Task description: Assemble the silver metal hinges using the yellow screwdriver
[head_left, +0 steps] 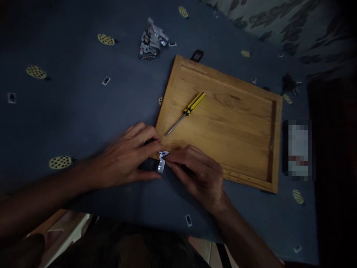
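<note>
Bracketing a hinge [161, 166] between left hand [125, 160] and right hand [199, 173] at a panel's [237, 130] near-left corner, apparently for steadiness.
Parting left thumb and fingers around it; closing right fingertips at its side (on hinge or something smaller, impossible to tell). With screwdriver [186, 112] on the panel, seemingly for easy reach.

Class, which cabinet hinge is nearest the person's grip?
The lone silver hinge by the wooden panel's near-left corner; the other hinges lie clustered beyond its far-left corner.

This looks like a home, judging by the pineapple-print cloth [75, 100], leafy print [267, 20] and tiled floor [202, 246].
</note>
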The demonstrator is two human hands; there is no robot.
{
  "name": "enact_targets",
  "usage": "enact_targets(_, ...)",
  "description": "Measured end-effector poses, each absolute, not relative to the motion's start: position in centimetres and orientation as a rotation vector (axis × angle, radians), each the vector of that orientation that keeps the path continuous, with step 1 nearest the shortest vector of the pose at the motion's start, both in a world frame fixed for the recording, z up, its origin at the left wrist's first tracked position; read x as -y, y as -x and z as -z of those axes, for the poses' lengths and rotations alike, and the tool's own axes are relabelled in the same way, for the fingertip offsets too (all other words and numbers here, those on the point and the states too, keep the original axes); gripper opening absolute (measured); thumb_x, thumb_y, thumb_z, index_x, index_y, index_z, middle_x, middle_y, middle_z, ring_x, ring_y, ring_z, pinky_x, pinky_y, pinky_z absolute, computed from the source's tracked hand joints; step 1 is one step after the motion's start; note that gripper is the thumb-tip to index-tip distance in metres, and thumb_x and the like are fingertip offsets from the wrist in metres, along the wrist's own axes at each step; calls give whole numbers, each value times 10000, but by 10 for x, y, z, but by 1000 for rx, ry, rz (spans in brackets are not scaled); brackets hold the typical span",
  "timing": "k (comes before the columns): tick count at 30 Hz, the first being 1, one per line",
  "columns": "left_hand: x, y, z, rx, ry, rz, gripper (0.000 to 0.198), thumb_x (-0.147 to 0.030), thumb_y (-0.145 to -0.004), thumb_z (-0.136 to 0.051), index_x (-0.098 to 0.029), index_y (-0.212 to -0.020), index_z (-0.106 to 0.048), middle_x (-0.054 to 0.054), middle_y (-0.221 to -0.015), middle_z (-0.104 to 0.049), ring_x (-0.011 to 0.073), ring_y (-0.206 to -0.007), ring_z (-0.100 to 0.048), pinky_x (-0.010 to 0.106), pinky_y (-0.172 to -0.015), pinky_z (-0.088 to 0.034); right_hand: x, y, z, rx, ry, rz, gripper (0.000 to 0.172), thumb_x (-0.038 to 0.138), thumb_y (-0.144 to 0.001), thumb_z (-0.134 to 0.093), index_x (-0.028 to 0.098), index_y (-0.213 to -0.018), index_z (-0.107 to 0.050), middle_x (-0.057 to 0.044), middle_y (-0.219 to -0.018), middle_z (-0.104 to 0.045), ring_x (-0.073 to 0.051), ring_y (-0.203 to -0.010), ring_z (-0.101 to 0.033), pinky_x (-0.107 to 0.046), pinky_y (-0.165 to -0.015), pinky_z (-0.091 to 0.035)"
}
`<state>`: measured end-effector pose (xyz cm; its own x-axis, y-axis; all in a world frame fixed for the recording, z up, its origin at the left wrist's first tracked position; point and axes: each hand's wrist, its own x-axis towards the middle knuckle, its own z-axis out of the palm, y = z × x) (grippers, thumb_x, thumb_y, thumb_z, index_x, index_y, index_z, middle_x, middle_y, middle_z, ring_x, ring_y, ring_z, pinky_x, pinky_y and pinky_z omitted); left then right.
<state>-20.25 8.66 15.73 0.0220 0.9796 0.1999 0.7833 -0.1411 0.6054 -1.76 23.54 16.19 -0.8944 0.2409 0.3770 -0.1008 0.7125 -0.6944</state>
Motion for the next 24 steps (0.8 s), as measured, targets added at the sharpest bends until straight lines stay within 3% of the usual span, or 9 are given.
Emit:
enact_targets(21, -87, 201, -155, -1844, -2007, -825, 356, -454, -933, -771, -191, -1134, -640, 83, -1220, -618, 265, -1117, -548, 396, -925, -485, -233, 22, -172, 2548, -22, -812, 139, 42, -977, -644, 160, -940, -708, -80, -908, -781, -157, -781, -703, -285, -702, -615)
enact_targets(24, -87, 201, -155, -1833, -1990, -844, 361, -427, -908, -801, -200, -1139, -642, 79, -1233, -616, 268, -1129, -548, 399, -935, -488, -234, 22, -170, 2531, 1, -897, 140, 41, -966, -658, 167, -932, -708, -83, -905, -776, -164, -785, -712, -292, -701, -613)
